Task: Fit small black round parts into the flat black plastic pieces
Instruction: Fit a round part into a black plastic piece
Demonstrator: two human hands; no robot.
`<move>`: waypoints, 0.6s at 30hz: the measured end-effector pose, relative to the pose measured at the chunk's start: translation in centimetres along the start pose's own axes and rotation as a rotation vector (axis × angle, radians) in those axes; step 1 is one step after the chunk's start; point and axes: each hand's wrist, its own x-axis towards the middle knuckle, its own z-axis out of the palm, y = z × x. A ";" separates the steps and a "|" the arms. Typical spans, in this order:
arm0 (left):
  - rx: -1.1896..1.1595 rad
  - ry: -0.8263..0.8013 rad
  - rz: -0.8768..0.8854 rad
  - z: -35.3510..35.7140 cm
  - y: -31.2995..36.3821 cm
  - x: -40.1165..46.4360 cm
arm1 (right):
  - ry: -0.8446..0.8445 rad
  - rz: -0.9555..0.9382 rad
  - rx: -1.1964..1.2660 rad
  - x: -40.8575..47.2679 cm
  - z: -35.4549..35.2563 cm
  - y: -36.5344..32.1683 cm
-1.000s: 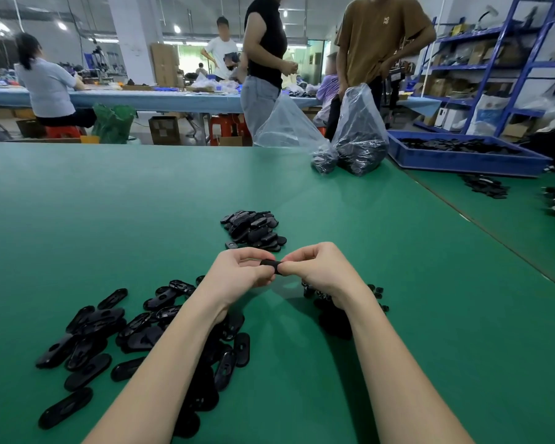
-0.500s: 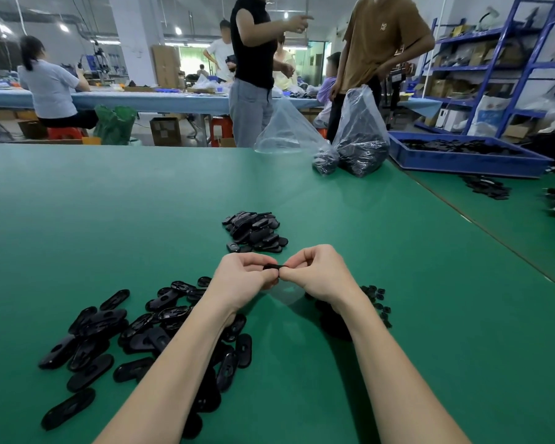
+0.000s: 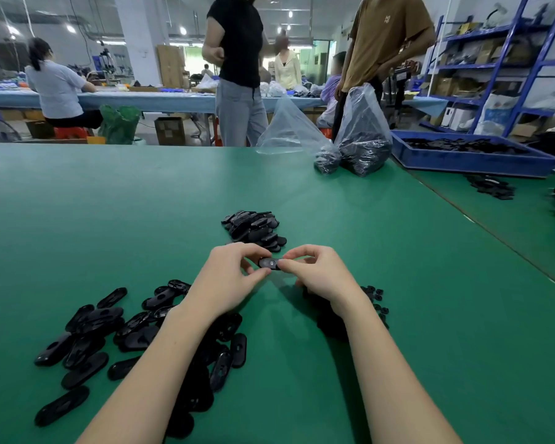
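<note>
Both hands meet above the green table, pinching one flat black oval piece between them: the left hand has fingertips closed on its left end, the right hand on its right end. Whether a round part sits in its pale centre is too small to tell. Under the left forearm lies a scatter of oval pieces, partly hidden. The small round parts beside the right wrist are mostly covered. Just beyond the hands sits another heap
</note>
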 end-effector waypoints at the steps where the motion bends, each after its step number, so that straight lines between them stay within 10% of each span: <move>1: 0.040 0.023 -0.010 0.1 -0.1 0.3 | 0.014 -0.011 -0.009 0.1 -0.1 0.0; 7: 0.182 0.222 -0.165 0.3 -0.1 4.9 | 0.044 -0.029 -0.072 0.5 -0.1 0.2; 18: 0.373 0.119 -0.333 1.7 -1.8 11.6 | 0.041 -0.055 -0.175 0.9 -0.2 1.1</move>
